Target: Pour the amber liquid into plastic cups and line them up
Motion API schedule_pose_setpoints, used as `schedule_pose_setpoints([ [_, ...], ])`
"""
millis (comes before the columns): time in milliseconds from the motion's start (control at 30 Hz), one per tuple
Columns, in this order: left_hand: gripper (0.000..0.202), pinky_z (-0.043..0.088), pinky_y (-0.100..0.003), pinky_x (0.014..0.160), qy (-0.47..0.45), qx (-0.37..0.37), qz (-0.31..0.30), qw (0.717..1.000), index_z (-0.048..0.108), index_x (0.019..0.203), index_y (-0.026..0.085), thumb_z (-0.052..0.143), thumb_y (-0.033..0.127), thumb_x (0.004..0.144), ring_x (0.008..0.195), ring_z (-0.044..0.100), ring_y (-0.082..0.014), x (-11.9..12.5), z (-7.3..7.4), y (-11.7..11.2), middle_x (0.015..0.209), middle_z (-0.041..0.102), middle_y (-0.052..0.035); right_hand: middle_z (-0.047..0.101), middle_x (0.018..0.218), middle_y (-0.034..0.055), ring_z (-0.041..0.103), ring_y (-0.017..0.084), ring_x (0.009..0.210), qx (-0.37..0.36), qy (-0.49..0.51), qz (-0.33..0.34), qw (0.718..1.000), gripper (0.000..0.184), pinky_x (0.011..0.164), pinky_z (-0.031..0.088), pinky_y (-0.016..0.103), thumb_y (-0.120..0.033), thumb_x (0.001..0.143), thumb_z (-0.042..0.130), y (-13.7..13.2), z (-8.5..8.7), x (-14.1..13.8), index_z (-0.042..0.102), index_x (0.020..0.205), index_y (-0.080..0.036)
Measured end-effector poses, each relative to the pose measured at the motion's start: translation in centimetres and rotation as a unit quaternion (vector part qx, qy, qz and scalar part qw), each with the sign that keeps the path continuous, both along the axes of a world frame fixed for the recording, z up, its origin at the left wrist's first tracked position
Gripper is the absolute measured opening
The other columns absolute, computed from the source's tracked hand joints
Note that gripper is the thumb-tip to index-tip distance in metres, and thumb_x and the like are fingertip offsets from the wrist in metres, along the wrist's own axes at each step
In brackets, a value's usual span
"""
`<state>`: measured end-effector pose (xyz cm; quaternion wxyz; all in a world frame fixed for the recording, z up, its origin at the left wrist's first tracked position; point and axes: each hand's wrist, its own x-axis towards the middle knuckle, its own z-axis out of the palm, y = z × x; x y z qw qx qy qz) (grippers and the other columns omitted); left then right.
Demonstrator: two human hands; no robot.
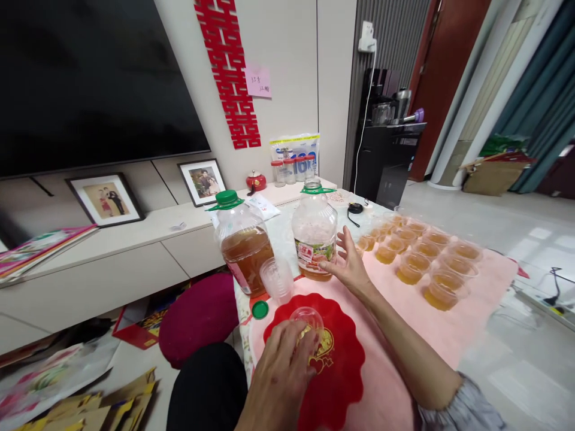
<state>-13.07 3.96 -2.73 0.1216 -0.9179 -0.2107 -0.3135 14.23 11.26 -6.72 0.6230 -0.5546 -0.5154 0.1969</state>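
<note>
My left hand (284,362) is closed round a clear plastic cup (309,316) above the red scalloped plate (348,383). The cup's lower part is hidden behind my fingers. My right hand (351,266) is open, thumb and fingers apart, beside a clear jug (315,224) with a little amber liquid at its bottom. The thumb overlaps the jug's label; whether it touches, I cannot tell. To the left stands a fuller jug (247,248) with a green cap. In front of it leans a stack of clear cups (277,280), near a loose green cap (260,309).
Rows of cups (413,266) with amber liquid stand on the pink cloth (485,293) at the right. A tape measure (354,208) lies farther back. A magenta stool (200,317) is left of the table. A power strip (543,305) lies on the floor.
</note>
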Motion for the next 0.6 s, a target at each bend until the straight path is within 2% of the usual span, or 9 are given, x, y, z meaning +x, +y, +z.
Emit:
schedule_pose_setpoints([
  [167, 0.035, 0.071, -0.042, 0.085, 0.02, -0.001, 0.007, 1.0, 0.054, 0.135, 0.012, 0.047, 0.022, 0.103, 0.109, 0.076, -0.0283, -0.4, -0.1, 0.4, 0.123, 0.075, -0.0145, 0.026, 0.175, 0.0144, 0.036, 0.042, 0.154, 0.017, 0.054, 0.06, 0.997, 0.092, 0.123, 0.034, 0.071, -0.046, 0.094, 0.078, 2.3, -0.1, -0.1, 0.026, 0.169, -0.031],
  [233, 0.046, 0.07, -0.042, 0.091, 0.014, -0.044, 0.016, 0.999, 0.047, 0.145, 0.014, 0.052, 0.031, 0.103, 0.12, 0.073, -0.028, -0.4, 0.2, 0.8, 0.134, 0.072, -0.0145, 0.023, 0.176, 0.0137, 0.033, 0.042, 0.156, 0.029, 0.07, 0.075, 0.994, 0.09, 0.124, 0.031, 0.073, -0.044, 0.094, 0.078, 2.9, -0.1, 0.0, 0.028, 0.168, -0.03],
  [300, 0.058, 0.067, -0.043, 0.101, -0.013, -0.13, 0.024, 0.991, 0.04, 0.153, 0.02, 0.057, 0.041, 0.103, 0.134, 0.066, -0.0265, 0.1, 0.9, 1.3, 0.147, 0.064, -0.0133, 0.022, 0.176, 0.0132, 0.031, 0.043, 0.157, 0.039, 0.081, 0.088, 0.992, 0.089, 0.125, 0.028, 0.074, -0.043, 0.093, 0.08, 3.3, -0.1, 0.1, 0.032, 0.167, -0.029],
  [367, 0.069, 0.06, -0.048, 0.113, -0.054, -0.258, 0.028, 0.964, 0.035, 0.158, 0.022, 0.058, 0.051, 0.101, 0.148, 0.055, -0.0281, 1.0, 1.9, 1.9, 0.159, 0.053, -0.0142, 0.025, 0.176, 0.0131, 0.031, 0.042, 0.157, 0.048, 0.089, 0.1, 0.99, 0.087, 0.125, 0.026, 0.074, -0.042, 0.093, 0.08, 3.6, -0.1, 0.1, 0.034, 0.166, -0.029],
  [433, 0.08, 0.048, -0.057, 0.125, -0.095, -0.394, 0.026, 0.914, 0.032, 0.161, 0.017, 0.058, 0.056, 0.097, 0.157, 0.042, -0.0318, 2.5, 3.2, 2.9, 0.168, 0.039, -0.0171, 0.028, 0.174, 0.0133, 0.034, 0.041, 0.156, 0.057, 0.098, 0.107, 0.988, 0.086, 0.125, 0.027, 0.073, -0.043, 0.093, 0.08, 3.8, -0.2, 0.1, 0.035, 0.165, -0.028],
  [467, 0.085, 0.041, -0.059, 0.129, -0.112, -0.45, 0.027, 0.886, 0.028, 0.163, 0.013, 0.058, 0.054, 0.094, 0.161, 0.036, -0.0322, 3.4, 3.7, 3.4, 0.172, 0.031, -0.0179, 0.029, 0.174, 0.0135, 0.035, 0.041, 0.155, 0.061, 0.103, 0.109, 0.987, 0.086, 0.125, 0.028, 0.072, -0.043, 0.093, 0.08, 4.0, -0.3, 0.1, 0.035, 0.165, -0.029],
  [533, 0.093, 0.028, -0.058, 0.136, -0.146, -0.501, 0.03, 0.853, 0.019, 0.166, 0.009, 0.057, 0.046, 0.09, 0.165, 0.025, -0.0298, 5.2, 4.7, 4.6, 0.176, 0.019, -0.0167, 0.031, 0.173, 0.0137, 0.037, 0.041, 0.155, 0.068, 0.11, 0.108, 0.986, 0.085, 0.125, 0.029, 0.072, -0.044, 0.093, 0.079, 4.3, -0.6, 0.1, 0.036, 0.165, -0.028],
  [600, 0.1, 0.024, -0.054, 0.138, -0.186, -0.523, 0.034, 0.831, 0.011, 0.168, 0.006, 0.059, 0.042, 0.088, 0.167, 0.018, -0.0291, 7.1, 5.4, 5.9, 0.177, 0.012, -0.0172, 0.031, 0.173, 0.0138, 0.037, 0.041, 0.154, 0.075, 0.112, 0.105, 0.985, 0.085, 0.125, 0.029, 0.072, -0.044, 0.094, 0.079, 4.6, -1.0, 0.2, 0.035, 0.165, -0.028],
])
